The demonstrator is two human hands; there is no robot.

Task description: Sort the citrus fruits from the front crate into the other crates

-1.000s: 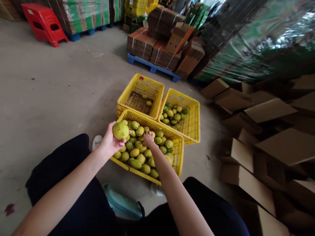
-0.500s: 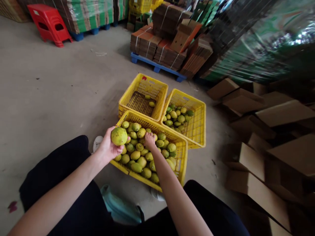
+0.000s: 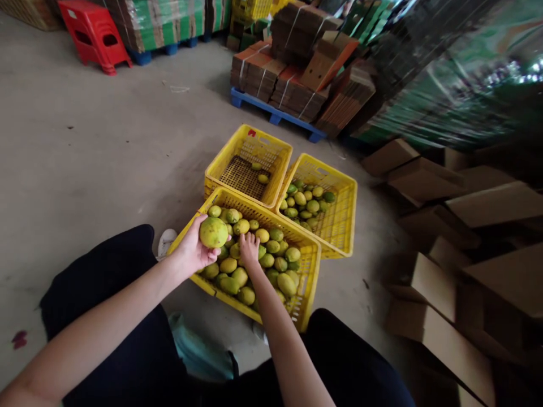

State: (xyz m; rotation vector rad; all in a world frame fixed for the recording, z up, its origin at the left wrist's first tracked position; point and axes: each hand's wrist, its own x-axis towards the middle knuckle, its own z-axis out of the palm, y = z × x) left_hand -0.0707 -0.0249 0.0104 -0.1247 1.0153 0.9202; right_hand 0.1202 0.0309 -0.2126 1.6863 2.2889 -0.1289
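Held fruit point(image 3: 213, 232): It could slip, because it is round and up in the air. It is above the left end of the front crate point(image 3: 306, 299), so a drop might bump the fruit below or bounce over the edge.
Fruit pile point(image 3: 228, 265): These lie loose on each other, so a hard push could make some roll.
Fruit skin: It might bruise if the squeeze is too tight.
Left hand point(image 3: 195, 251): The grip is closed around the held fruit, about as wide as the fruit, with fingers curled under it.
Right hand point(image 3: 250, 249): The fingers are bent a little and touch the pile near its middle. The palm is hidden, so I cannot tell if this grip has a fruit.
Back crates: The left one point(image 3: 278, 152) has two fruit. The right one point(image 3: 341, 203) has a small heap.
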